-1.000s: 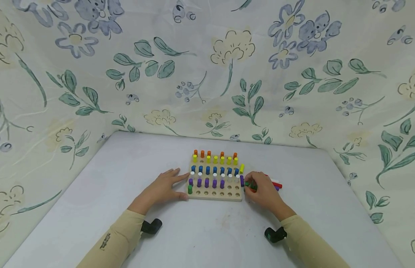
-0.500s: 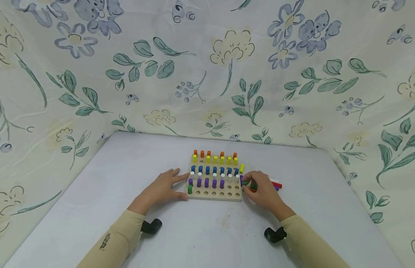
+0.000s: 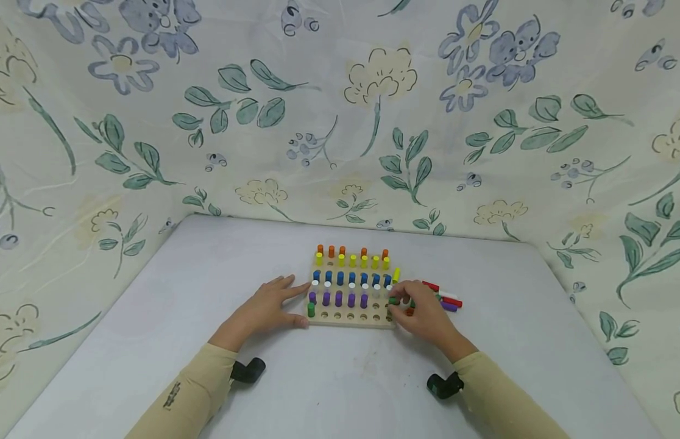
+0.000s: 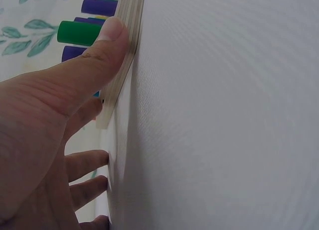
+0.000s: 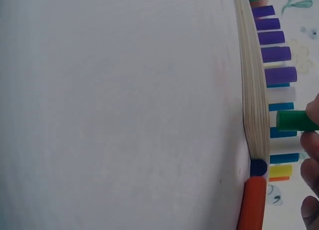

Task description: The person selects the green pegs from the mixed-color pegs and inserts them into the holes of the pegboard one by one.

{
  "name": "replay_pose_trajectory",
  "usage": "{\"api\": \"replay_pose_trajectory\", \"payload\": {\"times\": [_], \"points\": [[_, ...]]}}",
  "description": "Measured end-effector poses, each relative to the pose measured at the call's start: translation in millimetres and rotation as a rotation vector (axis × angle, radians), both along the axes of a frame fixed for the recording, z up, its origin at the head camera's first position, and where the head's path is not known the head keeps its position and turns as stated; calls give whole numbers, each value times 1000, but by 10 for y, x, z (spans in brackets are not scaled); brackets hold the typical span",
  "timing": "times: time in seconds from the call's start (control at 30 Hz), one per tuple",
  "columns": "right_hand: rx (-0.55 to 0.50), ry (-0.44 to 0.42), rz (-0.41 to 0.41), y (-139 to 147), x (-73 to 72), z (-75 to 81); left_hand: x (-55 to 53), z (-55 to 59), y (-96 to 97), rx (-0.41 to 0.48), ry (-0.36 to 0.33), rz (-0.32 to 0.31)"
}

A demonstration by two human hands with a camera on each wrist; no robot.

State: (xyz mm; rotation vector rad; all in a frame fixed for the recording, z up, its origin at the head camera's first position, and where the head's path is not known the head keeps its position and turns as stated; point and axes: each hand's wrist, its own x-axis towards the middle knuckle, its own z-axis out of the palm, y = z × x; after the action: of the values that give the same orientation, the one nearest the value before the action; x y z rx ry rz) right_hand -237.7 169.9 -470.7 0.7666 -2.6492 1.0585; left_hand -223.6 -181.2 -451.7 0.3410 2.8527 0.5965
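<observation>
A wooden pegboard [image 3: 351, 324] lies on the table, with rows of orange, yellow, blue, white and purple pegs standing in its holes. One green peg [image 3: 311, 310] stands at the near left corner. My left hand [image 3: 261, 306] rests at the left side, thumb [image 4: 112, 31] and index finger touching the board's edge, the other fingers spread on the table. Between thumb and fingertips, my right hand [image 3: 425, 310] pinches another green peg [image 5: 294, 121]. It holds this peg sideways above the board's right edge, in the right wrist view clear of the wood.
Loose red pegs [image 3: 452, 302], a white peg [image 3: 448, 294] and a purple peg [image 3: 448, 307] lie right of the right hand. An orange peg [image 5: 253, 202] lies by the board's right side, partly hidden in the head view. A yellow peg [image 3: 396, 275] lies near the far right edge.
My right hand has moved left with the green peg, from beside the board to over its right edge. More loose pegs show behind it. The left hand has stayed put.
</observation>
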Motion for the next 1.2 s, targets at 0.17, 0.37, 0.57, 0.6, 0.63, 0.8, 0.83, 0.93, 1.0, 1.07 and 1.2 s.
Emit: {"api": "replay_pose_trajectory", "payload": {"times": [0.17,0.37,0.57,0.6,0.63,0.8,0.83,0.93,1.0,1.07,1.2], "points": [[-4,11,30,-52,-6,-13,3,1,-2,-3,-1,-3],[-9,64,90,-127,6,-7,5,-8,-4,-7,1,-7],[-5,46,109,-217,23,21,0,-12,-6,-8,6,-5],[-1,46,110,-230,21,19,-1,-11,-7,-7,5,-5],[4,47,114,-243,19,16,-2,-10,-7,-8,5,-5],[42,38,119,-312,19,28,-2,-6,-5,-8,0,-3],[47,38,122,-326,22,33,-1,-4,-4,-9,0,-2],[41,51,138,-363,22,31,0,-3,-4,-8,4,-3],[38,69,148,-385,16,20,2,-3,-3,-9,6,-3],[32,87,154,-413,12,15,2,-7,-3,-10,8,-3],[33,105,150,-474,15,16,2,-11,-4,-11,9,-2]]}}
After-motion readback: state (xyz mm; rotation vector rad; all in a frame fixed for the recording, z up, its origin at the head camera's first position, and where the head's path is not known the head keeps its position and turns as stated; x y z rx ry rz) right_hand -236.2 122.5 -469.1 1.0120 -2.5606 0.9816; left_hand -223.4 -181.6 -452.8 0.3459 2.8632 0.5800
